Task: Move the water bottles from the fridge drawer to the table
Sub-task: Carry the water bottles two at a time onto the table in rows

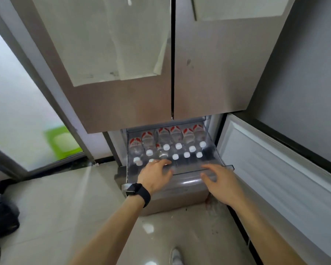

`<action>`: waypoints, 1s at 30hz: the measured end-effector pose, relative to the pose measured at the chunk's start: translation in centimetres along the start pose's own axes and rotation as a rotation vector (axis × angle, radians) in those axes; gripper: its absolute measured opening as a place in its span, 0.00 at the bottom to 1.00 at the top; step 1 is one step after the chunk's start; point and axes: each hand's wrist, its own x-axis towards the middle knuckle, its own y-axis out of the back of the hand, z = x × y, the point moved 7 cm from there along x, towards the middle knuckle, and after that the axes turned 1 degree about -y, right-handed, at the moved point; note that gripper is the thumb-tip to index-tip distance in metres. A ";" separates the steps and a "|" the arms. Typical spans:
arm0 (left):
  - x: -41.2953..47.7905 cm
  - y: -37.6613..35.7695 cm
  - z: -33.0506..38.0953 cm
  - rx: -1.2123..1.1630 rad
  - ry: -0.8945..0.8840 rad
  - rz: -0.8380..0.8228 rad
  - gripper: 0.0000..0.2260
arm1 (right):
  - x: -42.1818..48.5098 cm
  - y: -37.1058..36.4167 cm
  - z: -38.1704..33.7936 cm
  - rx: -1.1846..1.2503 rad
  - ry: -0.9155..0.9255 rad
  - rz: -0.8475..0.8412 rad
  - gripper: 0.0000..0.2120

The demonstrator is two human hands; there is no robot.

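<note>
A: Logging bottles (175, 144) first. Standing where?
B: Standing upright in rows inside the drawer (191, 169), white-capped, red-labelled. Sitting just toward 6 o'clock of frame centre.

A: Placing the drawer?
B: Sticking out open beneath the fridge doors (122, 73), at 12 o'clock of both hands. Lying at 9 o'clock of the open lower door (275, 178).

A: Recording left hand (155, 175)?
B: Hovering over the drawer's front edge, toward its 7 o'clock corner. Spreading fingers loosely, gripping nothing. Reaching close to the front bottles; blurring too much for telling contact. Wearing a black watch (138, 194).

A: Recording right hand (221, 185)?
B: Hovering at 3 o'clock of the left hand, over the drawer's front edge near its 5 o'clock corner. Keeping fingers open and relaxed, gripping nothing.

A: Listing the remainder?
B: Noting pale floor (65, 207) at 6 o'clock, a black bag (2, 215) at 8 o'clock, a green item (62, 143) behind frosted glass (17, 111) at 9 o'clock, a shoe (175, 255) at the bottom edge.
</note>
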 end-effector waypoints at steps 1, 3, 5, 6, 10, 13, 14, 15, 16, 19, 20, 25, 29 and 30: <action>1.7 -1.3 -0.1 -0.062 0.031 -0.040 0.20 | 1.6 -0.4 0.7 0.042 -0.028 -0.010 0.17; 5.2 -3.5 0.0 -0.213 0.096 -0.116 0.20 | 5.0 -1.0 2.5 0.171 -0.120 -0.002 0.17; 8.3 -5.8 0.3 -0.343 0.176 -0.178 0.19 | 7.9 -1.4 4.0 0.310 -0.247 0.006 0.14; 9.7 -6.7 0.4 -0.414 0.221 -0.206 0.18 | 9.4 -1.7 4.7 0.354 -0.309 0.011 0.13; 15.0 -9.8 0.8 -0.592 0.369 -0.231 0.07 | 15.0 -3.0 7.1 0.496 -0.511 -0.039 0.12; 17.5 -12.3 0.8 -0.678 0.448 -0.263 0.11 | 18.4 -4.5 8.9 0.634 -0.615 -0.124 0.08; 18.2 -13.2 0.8 -0.722 0.476 -0.271 0.18 | 19.2 -5.1 9.4 0.705 -0.662 -0.135 0.08; 18.9 -13.9 0.8 -0.759 0.515 -0.262 0.24 | 20.0 -5.8 10.1 0.776 -0.711 -0.134 0.09; 19.6 -14.5 0.7 -0.785 0.558 -0.248 0.27 | 20.8 -6.5 11.0 0.839 -0.757 -0.136 0.12; 20.6 -15.4 1.0 -0.898 0.633 -0.204 0.19 | 22.3 -8.7 12.6 1.068 -0.830 -0.123 0.18; 20.7 -15.7 1.0 -0.948 0.648 -0.183 0.14 | 22.6 -9.1 12.7 1.122 -0.827 -0.125 0.19; 20.9 -15.7 1.8 -1.088 0.676 -0.120 0.11 | 24.0 -9.8 11.7 1.164 -0.805 -0.104 0.25; 21.0 -15.1 1.8 -1.041 0.668 -0.067 0.11 | 24.5 -9.5 11.9 1.105 -0.841 -0.067 0.22; 20.8 -15.0 1.7 -1.031 0.663 -0.076 0.11 | 24.2 -9.3 11.8 1.109 -0.842 -0.083 0.21</action>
